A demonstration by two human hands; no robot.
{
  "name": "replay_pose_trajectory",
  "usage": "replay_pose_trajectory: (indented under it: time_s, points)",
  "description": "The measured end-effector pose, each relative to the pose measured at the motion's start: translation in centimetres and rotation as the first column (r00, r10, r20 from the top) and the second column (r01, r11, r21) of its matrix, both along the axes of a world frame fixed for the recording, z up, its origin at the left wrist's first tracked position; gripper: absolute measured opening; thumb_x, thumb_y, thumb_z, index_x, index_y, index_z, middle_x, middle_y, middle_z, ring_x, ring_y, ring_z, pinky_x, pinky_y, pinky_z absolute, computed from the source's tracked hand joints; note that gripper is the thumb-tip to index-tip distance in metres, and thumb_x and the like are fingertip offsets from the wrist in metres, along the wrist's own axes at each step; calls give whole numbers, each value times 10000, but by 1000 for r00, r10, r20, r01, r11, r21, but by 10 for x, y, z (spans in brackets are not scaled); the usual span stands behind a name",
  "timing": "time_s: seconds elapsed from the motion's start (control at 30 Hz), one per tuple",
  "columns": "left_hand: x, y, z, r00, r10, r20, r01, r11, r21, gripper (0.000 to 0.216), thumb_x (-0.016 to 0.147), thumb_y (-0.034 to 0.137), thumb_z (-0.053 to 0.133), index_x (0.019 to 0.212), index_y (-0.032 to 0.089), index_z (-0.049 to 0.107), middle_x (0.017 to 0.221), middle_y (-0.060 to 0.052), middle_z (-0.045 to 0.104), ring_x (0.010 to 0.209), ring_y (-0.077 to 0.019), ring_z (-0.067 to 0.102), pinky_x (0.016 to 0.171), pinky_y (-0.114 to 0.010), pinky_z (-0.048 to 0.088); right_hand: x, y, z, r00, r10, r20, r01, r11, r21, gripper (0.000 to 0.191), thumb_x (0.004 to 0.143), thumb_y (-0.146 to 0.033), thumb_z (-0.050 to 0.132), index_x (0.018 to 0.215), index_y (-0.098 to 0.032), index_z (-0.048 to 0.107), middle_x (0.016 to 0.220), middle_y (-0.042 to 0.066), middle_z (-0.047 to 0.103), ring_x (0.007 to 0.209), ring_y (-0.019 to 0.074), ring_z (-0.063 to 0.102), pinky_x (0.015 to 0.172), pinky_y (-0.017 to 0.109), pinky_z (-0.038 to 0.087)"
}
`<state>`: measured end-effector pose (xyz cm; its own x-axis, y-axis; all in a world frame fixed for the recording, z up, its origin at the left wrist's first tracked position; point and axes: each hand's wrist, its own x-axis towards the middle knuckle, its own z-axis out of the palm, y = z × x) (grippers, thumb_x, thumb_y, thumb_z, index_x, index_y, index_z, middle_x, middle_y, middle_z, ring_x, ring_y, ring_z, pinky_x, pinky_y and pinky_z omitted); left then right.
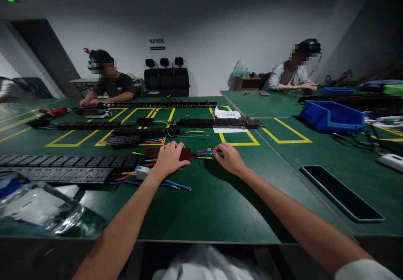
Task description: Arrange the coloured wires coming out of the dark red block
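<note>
Left hand (170,158) lies palm down, fingers spread, pressing on a dark red socket module (185,153) on the green table (220,204). Right hand (229,158) is just right of the module; its fingertips (216,150) pinch the ends of the coloured wires (203,154) coming out of the module's right side. The red, blue and yellow leads with ring terminals are loose, not joined to anything visible.

Progress, judged: wiring of this module looks early or midway. Leads are bare at the ends, and a small white breaker (141,172) with blue wires (176,184) sits unconnected just beside the left wrist. Two long black power strips (63,167) lie at left, looking assembled; can't tell if they are closed up. More strips (217,122) and socket modules (124,140) wait further back inside the yellow floor-tape boxes.

Also there: clear plastic bag (37,208) near left, blue bin (332,115) right, dark flat panel (341,192) near right. Two other people sit at the far side, hands on their own work.
</note>
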<state>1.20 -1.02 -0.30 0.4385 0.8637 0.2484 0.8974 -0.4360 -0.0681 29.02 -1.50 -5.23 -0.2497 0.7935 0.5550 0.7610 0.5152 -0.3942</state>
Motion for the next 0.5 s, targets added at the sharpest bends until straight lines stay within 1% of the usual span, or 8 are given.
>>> replay_pose_trajectory:
  time_s: [0.2,0.37,0.5]
  points:
    - [0,-1,1,1000,3,1,-3,1000,-9,574,823,590,752,1204,216,542,1161,-123,603,1095,-331,576,895,-426,451,3,3,-3,1000,-9,3,9,1000,-1,138,951,-231,531,865,-209,637,899,60,661,859,200,604,776,303,454]
    - [1,-1,1,1000,10,7,-10,1000,-11,579,817,581,762,1209,215,544,1166,-126,601,1102,-332,571,903,-429,448,2,3,-3,999,-23,25,24,999,-28,159,960,-243,517,862,-211,638,891,61,663,847,197,604,767,301,457]
    - [2,-1,1,1000,16,16,-15,1000,-23,580,808,588,767,1202,221,550,1153,-118,600,1101,-332,568,899,-424,447,2,4,-5,1000,-13,24,13,999,-31,178,966,-262,511,853,-212,640,877,62,662,844,201,605,759,306,458]
